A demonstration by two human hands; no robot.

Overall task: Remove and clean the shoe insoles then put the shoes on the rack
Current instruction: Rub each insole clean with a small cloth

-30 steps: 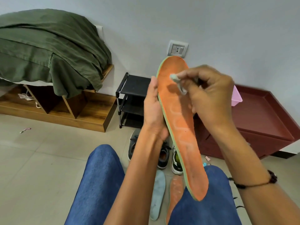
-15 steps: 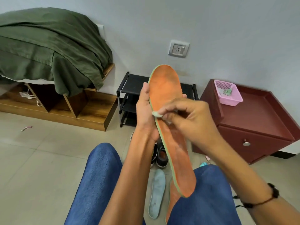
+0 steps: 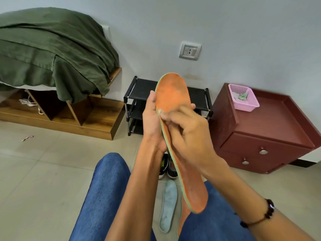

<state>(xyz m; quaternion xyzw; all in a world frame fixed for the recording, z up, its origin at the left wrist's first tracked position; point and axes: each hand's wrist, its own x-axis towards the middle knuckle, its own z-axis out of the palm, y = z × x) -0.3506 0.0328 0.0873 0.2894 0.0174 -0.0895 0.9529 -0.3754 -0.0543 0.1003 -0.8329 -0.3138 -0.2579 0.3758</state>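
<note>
Below the left hand (image 3: 152,126) gripping the orange insole (image 3: 173,101), right hand (image 3: 187,136) pinches a wipe (image 3: 160,111); cleaning underway, shoes (image 3: 167,166) unracked.

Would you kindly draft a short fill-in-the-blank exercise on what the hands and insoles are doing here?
1. The left hand holds up an insole coloured ____.
2. The right hand pinches a small wipe against the ____.
3. A pale blue insole lies on the ____.
4. The pink basket sits on the dark red ____.

Answers: orange; insole; floor; cabinet
</note>
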